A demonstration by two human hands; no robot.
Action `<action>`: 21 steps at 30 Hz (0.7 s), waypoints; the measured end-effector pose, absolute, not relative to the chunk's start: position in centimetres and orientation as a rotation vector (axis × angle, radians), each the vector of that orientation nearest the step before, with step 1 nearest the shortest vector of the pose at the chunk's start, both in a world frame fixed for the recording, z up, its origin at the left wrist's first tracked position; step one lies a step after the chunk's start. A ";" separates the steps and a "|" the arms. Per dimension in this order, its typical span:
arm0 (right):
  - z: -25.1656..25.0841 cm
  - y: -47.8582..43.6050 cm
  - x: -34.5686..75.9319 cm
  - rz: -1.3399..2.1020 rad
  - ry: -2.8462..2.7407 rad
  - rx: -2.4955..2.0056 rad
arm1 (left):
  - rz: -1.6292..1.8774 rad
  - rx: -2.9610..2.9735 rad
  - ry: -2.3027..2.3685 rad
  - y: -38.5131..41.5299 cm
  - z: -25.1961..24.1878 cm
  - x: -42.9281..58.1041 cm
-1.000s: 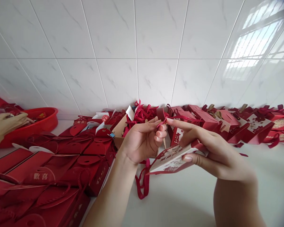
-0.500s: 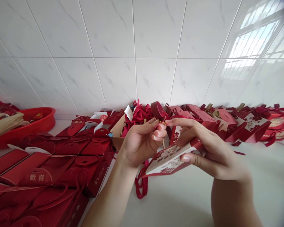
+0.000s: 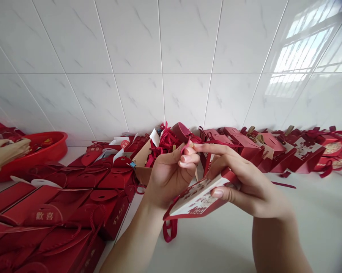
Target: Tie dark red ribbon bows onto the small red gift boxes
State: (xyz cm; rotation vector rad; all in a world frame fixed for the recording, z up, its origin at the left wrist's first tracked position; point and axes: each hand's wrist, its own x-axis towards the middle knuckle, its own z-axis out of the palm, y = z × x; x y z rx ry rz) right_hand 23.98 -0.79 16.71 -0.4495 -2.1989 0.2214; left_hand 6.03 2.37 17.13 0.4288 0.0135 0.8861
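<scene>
A red and white printed gift box [image 3: 200,199] is held tilted in my right hand [image 3: 247,184], thumb on its white face and fingers over its top edge. My right index finger reaches out to the fingertips of my left hand [image 3: 171,174]. The left thumb and fingers are pinched on a thin red ribbon [image 3: 185,148], partly hidden by the fingers. Just above the left hand, a dark red strap [image 3: 181,131] curls in a loop; its ends are hidden. Below the box dangles a red ribbon loop [image 3: 171,232].
A cardboard box [image 3: 142,167] of red ribbons stands by the tiled wall. Red gift boxes [image 3: 82,197] crowd the left, more boxes [image 3: 240,142] line the right. At far left, another person's hand [image 3: 10,151] is over a red basin [image 3: 57,146].
Both hands and the gift box have moved slightly left. The box has tilted a little, showing more of its white face. The dark red strap has shifted left too.
</scene>
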 end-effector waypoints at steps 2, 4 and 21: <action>16.7 -0.7 24.1 0.286 -2.196 -0.434 | 0.906 0.537 -0.011 2.4 17.1 5.9; 16.8 -0.6 24.3 0.345 -2.179 -0.435 | 0.950 0.701 -0.039 2.6 17.2 5.7; 16.0 -2.0 23.2 -0.046 -1.587 -0.673 | 1.562 2.086 0.327 1.5 17.1 3.9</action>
